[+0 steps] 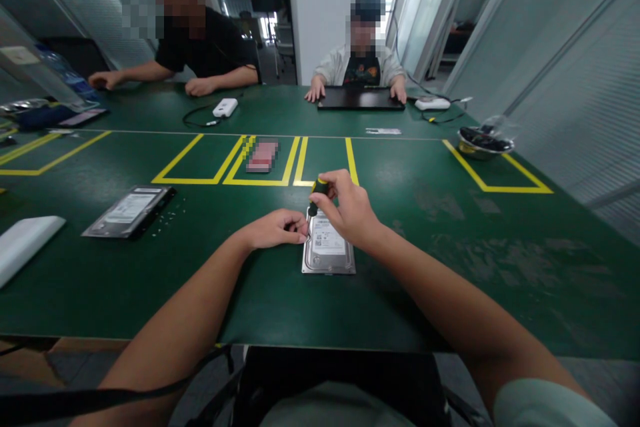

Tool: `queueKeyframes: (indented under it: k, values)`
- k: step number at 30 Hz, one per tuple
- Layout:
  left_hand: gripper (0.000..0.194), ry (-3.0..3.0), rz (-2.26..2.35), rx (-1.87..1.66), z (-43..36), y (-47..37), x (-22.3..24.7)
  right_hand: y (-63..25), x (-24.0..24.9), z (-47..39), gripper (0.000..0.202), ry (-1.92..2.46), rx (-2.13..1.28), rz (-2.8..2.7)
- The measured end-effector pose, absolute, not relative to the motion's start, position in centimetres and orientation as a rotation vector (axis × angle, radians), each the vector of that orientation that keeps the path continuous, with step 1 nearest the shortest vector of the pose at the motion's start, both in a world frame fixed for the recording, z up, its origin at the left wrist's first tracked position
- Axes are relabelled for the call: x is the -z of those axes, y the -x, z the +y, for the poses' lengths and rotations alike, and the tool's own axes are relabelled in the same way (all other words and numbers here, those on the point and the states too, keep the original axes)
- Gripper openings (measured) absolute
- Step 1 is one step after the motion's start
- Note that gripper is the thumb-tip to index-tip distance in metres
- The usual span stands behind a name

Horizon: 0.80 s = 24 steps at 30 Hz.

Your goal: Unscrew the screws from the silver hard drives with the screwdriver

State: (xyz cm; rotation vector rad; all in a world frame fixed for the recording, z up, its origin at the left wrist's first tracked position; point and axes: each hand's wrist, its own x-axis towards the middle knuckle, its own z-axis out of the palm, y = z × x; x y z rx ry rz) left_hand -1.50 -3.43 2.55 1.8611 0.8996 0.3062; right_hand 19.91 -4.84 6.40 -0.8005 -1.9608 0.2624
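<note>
A silver hard drive [329, 255] with a white label lies flat on the green table in front of me. My right hand [350, 207] is closed around the black and yellow handle of a screwdriver [319, 188]. Its shaft points down at the drive's left edge. My left hand [280, 228] touches that same edge, with thumb and fingers pinched together beside the screwdriver's lower end. Whether those fingertips grip the shaft, the drive or a small part is too small to make out.
Another hard drive [127, 212] lies to the left, with several tiny screws [167, 217] beside it. A white object [27, 247] is at the far left. Yellow tape outlines cross the table. A metal bowl [485, 147] stands at right. Two people sit opposite, one touching a black panel [361, 99].
</note>
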Motion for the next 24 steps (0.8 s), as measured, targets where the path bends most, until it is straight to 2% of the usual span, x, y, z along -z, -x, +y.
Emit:
queueKeyframes:
  k: [12, 24]
  values:
    - [0.028, -1.859, 0.896, -0.315, -3.4, 1.6, -2.3, -20.2, -6.8, -4.6, 0.025, 0.79, -0.237, -2.043]
    - [0.028, -1.861, 0.858, -0.323, -3.1, 1.8, -1.9, -20.2, -7.9, -5.3, 0.018, 0.569, -0.08, -2.041]
